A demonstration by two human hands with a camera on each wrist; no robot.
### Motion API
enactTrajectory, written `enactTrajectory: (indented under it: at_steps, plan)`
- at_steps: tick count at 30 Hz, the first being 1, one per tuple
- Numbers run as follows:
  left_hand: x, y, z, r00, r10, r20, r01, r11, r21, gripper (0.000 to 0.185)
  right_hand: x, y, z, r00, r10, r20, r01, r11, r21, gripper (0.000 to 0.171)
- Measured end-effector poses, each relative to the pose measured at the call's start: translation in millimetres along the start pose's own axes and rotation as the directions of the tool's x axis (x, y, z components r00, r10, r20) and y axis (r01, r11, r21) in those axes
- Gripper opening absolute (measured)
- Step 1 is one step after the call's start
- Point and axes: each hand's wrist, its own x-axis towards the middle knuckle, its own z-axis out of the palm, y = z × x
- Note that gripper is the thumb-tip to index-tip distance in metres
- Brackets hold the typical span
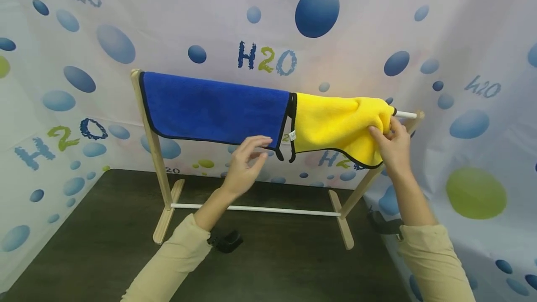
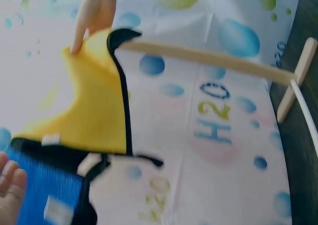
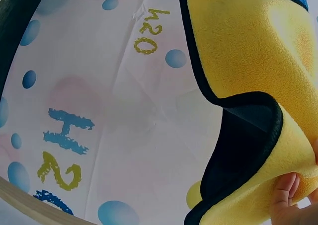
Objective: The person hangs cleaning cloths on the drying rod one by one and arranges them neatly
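Note:
A blue towel [image 1: 214, 108] and a yellow towel [image 1: 335, 125], both black-edged, hang side by side over the top rail of a wooden drying rack [image 1: 156, 153]. My right hand [image 1: 388, 141] pinches the yellow towel's bunched right edge [image 3: 258, 135] near the rail's right end; its fingertips [image 3: 285, 190] show under the cloth. My left hand [image 1: 247, 157] hovers with loosely bent fingers just below the blue towel's lower right corner and holds nothing. In the left wrist view the yellow towel [image 2: 94, 111] hangs beside the blue one [image 2: 44, 190], with the right hand [image 2: 92, 16] at its far edge.
The rack stands on a dark table [image 1: 105, 250] inside a white backdrop [image 1: 268, 22] printed with blue bubbles and "H2O". A white lower bar [image 1: 256, 209] joins the rack's two feet. Black straps sit on both wrists [image 1: 226, 241].

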Motion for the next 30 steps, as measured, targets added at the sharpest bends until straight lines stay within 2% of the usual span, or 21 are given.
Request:
enactTrajectory:
  at_steps: [2,5,9,11,17,24,30]
  plan:
    - [10.3,2.2,12.8,0.996,-0.058,0.074,0.059,0.998,-0.011,0.032,0,0,-1,1.0,0.004,-0.001,-0.004,1.0,0.014,0.05]
    - [23.7,3.8,27.1,0.975,-0.154,0.157,0.158,0.987,-0.012,0.043,0,0,-2,1.0,0.013,0.004,-0.013,1.0,0.024,0.051]
    - [35.4,2.6,39.3,0.948,-0.253,0.195,0.257,0.967,0.005,0.055,-1,-1,-1,1.0,0.014,0.012,-0.014,0.999,0.039,0.052]
    - [38.0,1.3,43.5,0.941,-0.274,0.198,0.276,0.961,0.02,0.057,-1,0,-1,1.0,0.011,0.012,-0.011,0.999,0.05,0.052]
    - [40.6,-3.1,52.1,0.943,-0.284,0.173,0.284,0.959,0.025,0.05,0,0,-4,1.0,0.019,0.006,-0.019,0.999,0.04,0.054]
    - [46.8,-5.2,57.9,0.959,-0.259,0.118,0.266,0.962,-0.053,0.037,0,-2,-3,1.0,0.017,0.009,-0.017,1.0,0.01,0.055]
    - [48.7,-3.6,58.5,0.968,-0.223,0.118,0.232,0.97,-0.069,0.04,-4,4,0,1.0,0.004,-0.008,-0.004,1.0,0.021,0.055]
